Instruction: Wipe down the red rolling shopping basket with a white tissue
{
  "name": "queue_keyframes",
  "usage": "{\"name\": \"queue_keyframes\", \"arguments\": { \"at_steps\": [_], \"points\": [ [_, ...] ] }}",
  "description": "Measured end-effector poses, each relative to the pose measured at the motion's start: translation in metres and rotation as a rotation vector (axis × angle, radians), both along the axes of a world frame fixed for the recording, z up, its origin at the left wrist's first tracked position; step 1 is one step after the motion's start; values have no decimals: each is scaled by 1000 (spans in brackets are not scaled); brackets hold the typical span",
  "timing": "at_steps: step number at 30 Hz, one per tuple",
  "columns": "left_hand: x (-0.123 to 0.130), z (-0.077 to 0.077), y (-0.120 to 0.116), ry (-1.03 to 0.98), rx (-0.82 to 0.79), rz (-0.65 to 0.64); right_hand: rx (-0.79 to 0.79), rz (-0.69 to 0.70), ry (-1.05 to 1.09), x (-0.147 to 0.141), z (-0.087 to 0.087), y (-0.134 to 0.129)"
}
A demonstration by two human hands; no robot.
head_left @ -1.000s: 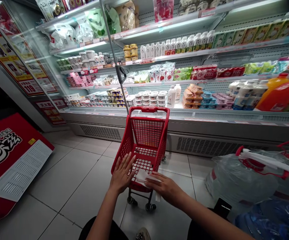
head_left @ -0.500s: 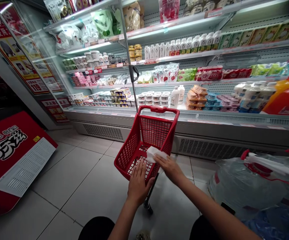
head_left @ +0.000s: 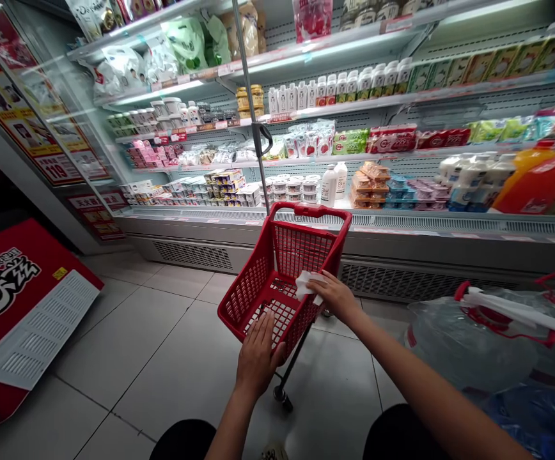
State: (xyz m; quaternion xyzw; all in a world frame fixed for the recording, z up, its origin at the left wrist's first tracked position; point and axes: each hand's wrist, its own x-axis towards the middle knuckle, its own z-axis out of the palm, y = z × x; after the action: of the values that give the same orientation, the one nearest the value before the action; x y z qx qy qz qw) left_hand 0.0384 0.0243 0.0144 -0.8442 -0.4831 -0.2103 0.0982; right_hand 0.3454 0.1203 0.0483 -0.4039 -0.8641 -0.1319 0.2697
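Observation:
A red plastic shopping cart [head_left: 306, 255] with a lattice basket stands in front of me. My left hand [head_left: 258, 348] lies over the basket's near rim, its fingers stretched out together and pointing inward. In my right hand [head_left: 335, 294] is a crumpled white tissue [head_left: 305, 285], held at the basket's right side wall. The fingers fold over that wall's top edge, and part of the tissue is hidden beneath them. Nothing lies in the basket that I can make out.
Behind the cart runs a lit refrigerated shelf [head_left: 297, 218] with bottles, cups and packs. Large plastic-wrapped water jugs [head_left: 474, 345] stand at the right. On the left is a red display panel [head_left: 42, 255]. Grey floor tiles [head_left: 157, 358] lie around the cart.
My right hand has moved with the tissue up and right along the basket's side, away from the basket floor. My left hand stays at the near rim. The view has shifted slightly.

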Motion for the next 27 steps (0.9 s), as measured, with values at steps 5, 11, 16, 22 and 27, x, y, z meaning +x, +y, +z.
{"name": "queue_keyframes", "arguments": {
  "at_steps": [5, 11, 16, 22, 27],
  "points": [
    [-8, 5, 10, -92, -68, 98, 28, -49, -5, -26, -22, -29],
    [35, 16, 20, -243, -96, 189, 108, 89, -55, -92, -35, -72],
    [35, 16, 14, -143, 21, 220, 107, 41, -80, -46, -17, -54],
    [4, 24, 15, 15, 52, 224, 116, -228, -70, 36, 16, -32],
    [16, 28, 20, 51, 95, 207, 102, -180, -76, -12, 2, -49]
  ]
}}
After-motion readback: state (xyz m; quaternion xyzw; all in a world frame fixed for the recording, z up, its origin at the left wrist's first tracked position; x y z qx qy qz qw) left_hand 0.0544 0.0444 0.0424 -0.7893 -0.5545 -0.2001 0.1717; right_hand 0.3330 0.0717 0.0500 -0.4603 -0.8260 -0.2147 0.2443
